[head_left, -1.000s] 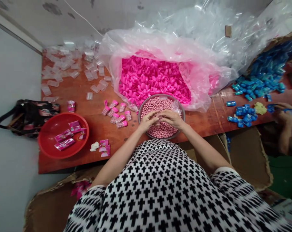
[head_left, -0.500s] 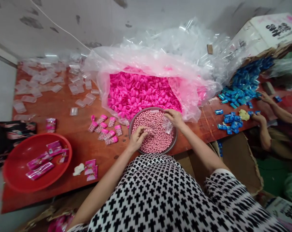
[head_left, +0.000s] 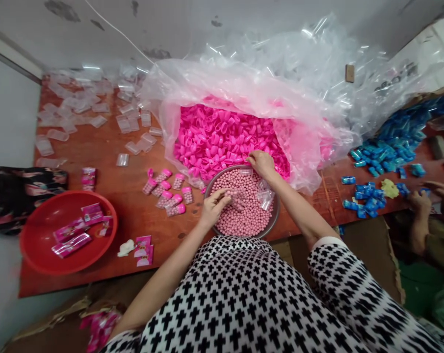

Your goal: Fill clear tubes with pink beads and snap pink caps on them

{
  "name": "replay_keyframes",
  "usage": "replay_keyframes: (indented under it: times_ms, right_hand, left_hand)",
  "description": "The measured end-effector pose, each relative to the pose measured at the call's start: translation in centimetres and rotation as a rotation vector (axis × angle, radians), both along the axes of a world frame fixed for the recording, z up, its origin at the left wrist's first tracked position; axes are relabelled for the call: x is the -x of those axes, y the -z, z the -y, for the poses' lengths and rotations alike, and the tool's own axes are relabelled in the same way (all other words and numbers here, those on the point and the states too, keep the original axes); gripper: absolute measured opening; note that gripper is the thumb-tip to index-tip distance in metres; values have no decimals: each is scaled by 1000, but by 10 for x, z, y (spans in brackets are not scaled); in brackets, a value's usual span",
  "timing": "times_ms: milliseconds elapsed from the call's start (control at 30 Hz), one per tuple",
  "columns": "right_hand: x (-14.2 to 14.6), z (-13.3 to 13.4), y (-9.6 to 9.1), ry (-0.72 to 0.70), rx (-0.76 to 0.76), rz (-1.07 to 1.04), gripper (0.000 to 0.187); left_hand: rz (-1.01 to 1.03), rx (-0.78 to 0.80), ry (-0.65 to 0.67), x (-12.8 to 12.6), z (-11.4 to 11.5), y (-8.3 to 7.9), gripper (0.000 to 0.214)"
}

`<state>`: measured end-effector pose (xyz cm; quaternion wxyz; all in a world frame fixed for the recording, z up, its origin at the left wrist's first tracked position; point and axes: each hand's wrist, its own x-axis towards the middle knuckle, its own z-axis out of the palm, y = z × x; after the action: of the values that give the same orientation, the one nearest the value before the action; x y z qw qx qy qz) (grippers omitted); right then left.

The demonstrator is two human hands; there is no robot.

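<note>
My left hand is closed on a small clear plastic container with pink balls showing in it. It holds the container over a grey bowl full of pink candy balls. At the bowl's far rim, my right hand has its fingers curled together beside a heap of bright pink caps; what they grip is hidden. More clear containers lie on the balls at the bowl's right side. Left of the bowl lie several filled containers with pink caps.
A plastic bag surrounds the caps. Empty clear containers are scattered at the back left. A red basin holds pink packets. At the right, a co-worker's hands are near blue packets.
My right hand has shifted from the bowl's far rim up toward the pink caps. My left hand still holds the container over the bowl. The view has swung slightly.
</note>
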<state>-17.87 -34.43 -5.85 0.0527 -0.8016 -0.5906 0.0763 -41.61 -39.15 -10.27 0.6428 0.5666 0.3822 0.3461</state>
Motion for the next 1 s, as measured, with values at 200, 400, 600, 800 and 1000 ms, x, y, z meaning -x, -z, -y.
replay_keyframes:
  times_ms: [200, 400, 600, 800, 1000]
  right_hand:
    - [14, -18, 2, 66, 96, 82, 37]
    - [5, -16, 3, 47, 54, 135, 37]
    - [23, -20, 2, -290, -13, 128, 32]
    - [69, -43, -1, -425, 113, 10, 32]
    - [113, -60, 11, -395, 71, 90, 43]
  left_hand:
    - [58, 54, 31, -5, -2, -2, 41]
    - [63, 46, -62, 1, -7, 5, 43]
    - [100, 72, -65, 3, -4, 10, 43]
    - [114, 88, -93, 11, -4, 7, 42]
    - [121, 96, -140, 23, -6, 5, 40]
